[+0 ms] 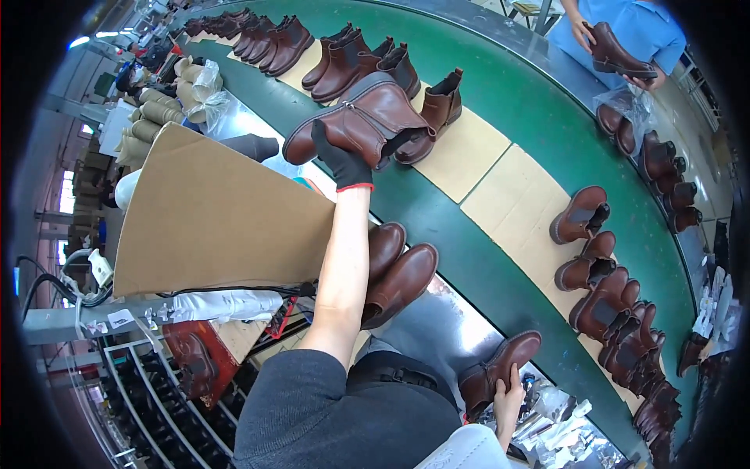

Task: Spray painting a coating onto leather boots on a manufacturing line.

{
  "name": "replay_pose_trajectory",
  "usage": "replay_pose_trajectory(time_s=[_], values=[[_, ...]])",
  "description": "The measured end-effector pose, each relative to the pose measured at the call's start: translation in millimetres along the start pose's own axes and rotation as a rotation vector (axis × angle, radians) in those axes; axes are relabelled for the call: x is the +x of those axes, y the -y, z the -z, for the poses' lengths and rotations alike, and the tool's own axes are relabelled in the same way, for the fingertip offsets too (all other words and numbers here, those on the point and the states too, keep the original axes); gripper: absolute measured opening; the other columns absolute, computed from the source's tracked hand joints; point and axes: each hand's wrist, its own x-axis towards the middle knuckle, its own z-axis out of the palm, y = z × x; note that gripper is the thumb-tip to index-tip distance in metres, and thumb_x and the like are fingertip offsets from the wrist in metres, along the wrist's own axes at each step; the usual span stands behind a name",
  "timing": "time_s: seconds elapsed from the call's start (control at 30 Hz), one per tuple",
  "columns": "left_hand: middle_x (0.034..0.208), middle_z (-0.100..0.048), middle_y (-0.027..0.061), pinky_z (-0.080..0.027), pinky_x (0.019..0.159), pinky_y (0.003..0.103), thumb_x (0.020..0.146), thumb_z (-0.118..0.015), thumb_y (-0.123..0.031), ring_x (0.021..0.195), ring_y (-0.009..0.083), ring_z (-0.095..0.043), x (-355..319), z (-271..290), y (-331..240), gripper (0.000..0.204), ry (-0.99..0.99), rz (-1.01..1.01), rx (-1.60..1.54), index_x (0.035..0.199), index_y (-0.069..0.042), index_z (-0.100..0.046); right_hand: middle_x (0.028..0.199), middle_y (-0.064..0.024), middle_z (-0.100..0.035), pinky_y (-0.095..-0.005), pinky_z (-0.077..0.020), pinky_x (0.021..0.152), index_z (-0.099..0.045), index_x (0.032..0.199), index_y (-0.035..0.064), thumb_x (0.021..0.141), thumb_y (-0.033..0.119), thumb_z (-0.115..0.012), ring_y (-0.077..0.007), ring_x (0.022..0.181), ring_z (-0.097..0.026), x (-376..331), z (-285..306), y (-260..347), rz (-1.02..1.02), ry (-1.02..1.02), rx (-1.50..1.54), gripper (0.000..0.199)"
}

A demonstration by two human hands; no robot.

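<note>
In my left hand (341, 159), which wears a black glove with a red cuff, I hold up a brown leather ankle boot (371, 117) with a zip on its side. It is tilted over the near edge of the green conveyor belt, toe to the left. My bare right hand (509, 397) grips a second brown boot (500, 366) low at my right, its toe pointing up and right. Its fingers lie along the boot's side; the thumb is hard to make out. Two more brown boots (402, 285) stand by my left forearm on a metal work surface.
Across the green belt (500, 94) runs cardboard (519, 195) carrying rows of brown boots (340, 62). A large cardboard sheet (219, 219) rises at my left. Crumpled wrappers (566, 438) lie beside my right hand. Beyond the belt, a person in a blue shirt (625, 27) holds a boot.
</note>
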Motion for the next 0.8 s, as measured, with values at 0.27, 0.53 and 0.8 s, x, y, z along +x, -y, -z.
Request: replay_pose_trajectory(time_s=[0.27,0.53,0.8], values=[[0.124,-0.049,0.0127,-0.038,0.1,0.039,0.079,-0.059,-0.053,0.115,0.0268,-0.047,-8.3,-4.3,0.8,0.07,-0.054,-0.021,0.023,0.125,-0.003,-0.044,0.122,-0.0327,-0.052,-0.0404,-0.0396,0.099,-0.05,0.123,-0.0092,0.08,0.007,-0.062,-0.0435,0.113,-0.053,-10.4,-1.5,2.0,0.123,-0.022,-0.079,0.048],[0.115,-0.052,0.0092,-0.047,0.091,0.034,0.075,-0.07,-0.01,0.103,0.0208,-0.054,-114.5,-9.7,26.9,0.062,0.297,0.341,0.242,0.128,-0.006,-0.038,0.122,-0.0186,-0.058,-0.0335,-0.0399,0.097,-0.054,0.123,-0.001,0.09,0.009,-0.055,-0.0294,0.115,-0.055,25.8,63.3,131.0,0.572,-0.409,0.209,0.035],[0.12,-0.048,0.013,-0.046,0.092,0.032,0.065,-0.082,-0.019,0.111,0.0217,-0.05,-260.0,27.7,-2.4,0.082,0.801,0.934,0.919,0.128,0.001,-0.034,0.104,-0.0173,-0.064,-0.0306,-0.0445,0.087,-0.056,0.116,-0.0064,0.097,0.022,-0.046,-0.0224,0.099,-0.06,60.2,40.7,179.1,0.613,0.143,0.269,0.035]])
